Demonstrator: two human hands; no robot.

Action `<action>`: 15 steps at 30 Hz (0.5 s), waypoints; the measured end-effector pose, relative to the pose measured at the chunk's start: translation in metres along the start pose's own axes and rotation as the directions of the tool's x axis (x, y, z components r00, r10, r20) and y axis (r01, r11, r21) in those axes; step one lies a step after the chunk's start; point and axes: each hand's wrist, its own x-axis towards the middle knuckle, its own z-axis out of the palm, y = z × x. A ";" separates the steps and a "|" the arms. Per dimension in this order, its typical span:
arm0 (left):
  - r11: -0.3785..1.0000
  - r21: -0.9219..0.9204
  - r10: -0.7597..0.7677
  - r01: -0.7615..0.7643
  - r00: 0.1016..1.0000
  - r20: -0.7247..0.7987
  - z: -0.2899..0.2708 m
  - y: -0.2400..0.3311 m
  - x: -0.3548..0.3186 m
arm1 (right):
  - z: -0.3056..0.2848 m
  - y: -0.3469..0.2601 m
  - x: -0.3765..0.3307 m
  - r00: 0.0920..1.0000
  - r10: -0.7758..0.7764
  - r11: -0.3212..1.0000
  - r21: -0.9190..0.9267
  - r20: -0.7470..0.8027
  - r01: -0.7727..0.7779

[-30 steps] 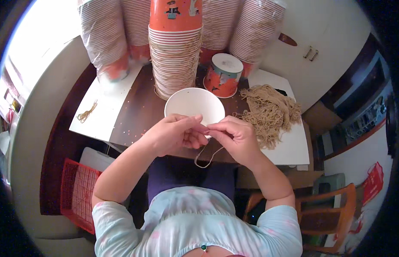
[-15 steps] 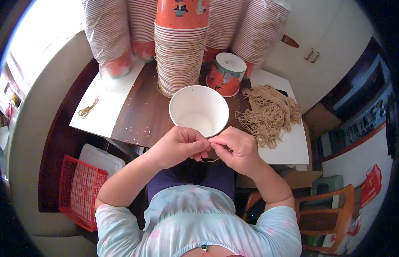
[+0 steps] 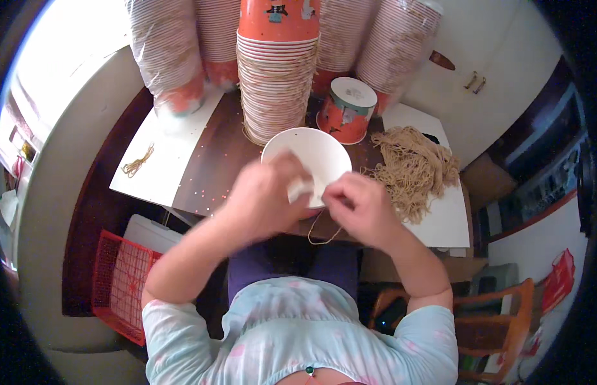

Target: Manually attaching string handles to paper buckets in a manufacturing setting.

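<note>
A: Report containers first.

B: One white paper cup (image 3: 311,159) stands mouth up at the near edge of the dark wooden table (image 3: 215,167). Its inside shows white; no contents are visible. Directly behind it rises a tall stack of nested cups (image 3: 277,83) with an orange cup on top. To the right of that stack, one orange cup (image 3: 347,110) sits upside down, base up. More stacks wrapped in clear plastic (image 3: 164,54) line the far side of the table.

A: Hands?

B: The left hand (image 3: 266,199) is curled against the near rim of the white paper cup, fingers folded in; it is blurred, so I cannot tell exactly what it grips. The right hand (image 3: 359,208) is just beside the cup, fingers pinched closed on a thin tan string (image 3: 324,232). The string hangs in a loop below both hands, over the table edge.

A: Loose material?

B: A pile of tan string pieces (image 3: 414,167) lies on a white sheet (image 3: 439,218) at the right, near the right hand. A small bundle of the same string (image 3: 138,160) lies on a second white sheet (image 3: 170,154) at the left, well apart from the hands.

A: Edges and clearance?

B: The hands work at the table's near edge, above the lap. A bare strip of table lies between the left sheet and the cup. Below the table on the left stands a red wire basket (image 3: 122,282); on the right, a wooden chair (image 3: 497,321).
</note>
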 end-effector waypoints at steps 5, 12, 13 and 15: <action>0.949 0.307 -0.064 0.072 0.997 -0.035 0.001 -0.114 0.072 | -0.006 0.020 0.035 0.940 0.317 0.863 0.374 0.124 -0.340; 0.915 -0.013 -0.403 0.403 0.915 -0.016 0.030 -0.084 0.028 | -0.033 0.033 0.048 0.892 0.403 0.847 0.284 0.207 -0.449; 0.893 -0.109 -0.438 0.436 0.899 0.008 0.036 -0.079 0.014 | -0.033 0.031 0.051 0.878 0.409 0.852 0.240 0.247 -0.464; 0.827 -0.307 -0.480 0.471 0.876 0.050 0.044 -0.063 -0.006 | -0.018 0.039 0.053 0.895 0.333 0.920 0.104 0.296 -0.377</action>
